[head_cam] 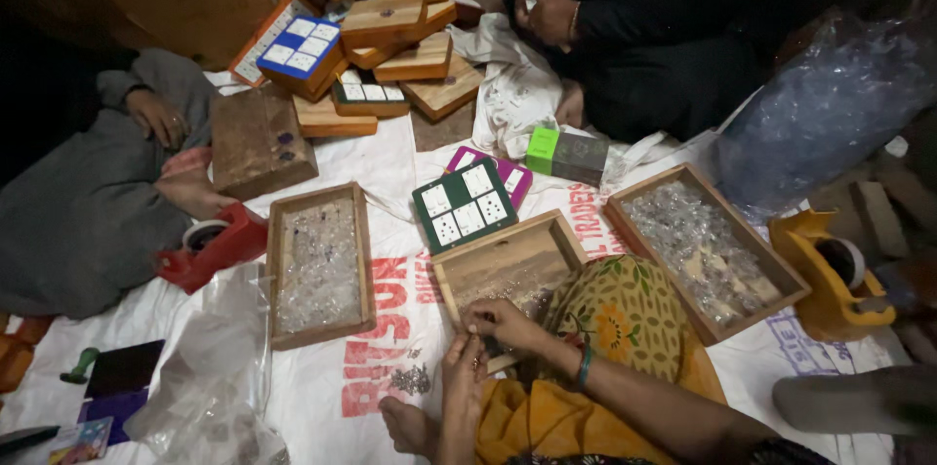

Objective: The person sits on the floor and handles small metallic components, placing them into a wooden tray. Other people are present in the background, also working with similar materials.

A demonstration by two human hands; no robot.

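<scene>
- While something very small is pinched between the fingertips of both hands, the work is best kept low and close over the open wooden box [508, 265], so that anything dropped falls into the tray or onto the white printed sheet [322, 397].
- The right hand [500, 321] is seen curled, its fingertips closed together on a tiny piece; what the piece is cannot be told, as it is too small and partly hidden.
- The left hand [464, 367] is raised just below the right, its fingers bent upward and meeting the right fingertips; whether it grips the same piece or only steadies it cannot be told.
- A firm but light pinch is judged to be called for, with the wrists kept steady, since so small a piece could easily be lost among the folds of cloth.
- The open wooden box lies directly beyond the hands, its near edge touching or just under the right fingers.
- A little heap of dark small bits [411, 379] lies on the sheet just to the left of the left hand.
- A green card of white tiles [464, 203] rests beyond the box, farther from the hands.
- A tray of clear crystals [319, 265] lies well to the left of the hands, and a second such tray [705, 250] lies to the right, beyond the patterned knee.
- Another person's hand [551, 16] is seen far across the sheet, apart from this work.
</scene>
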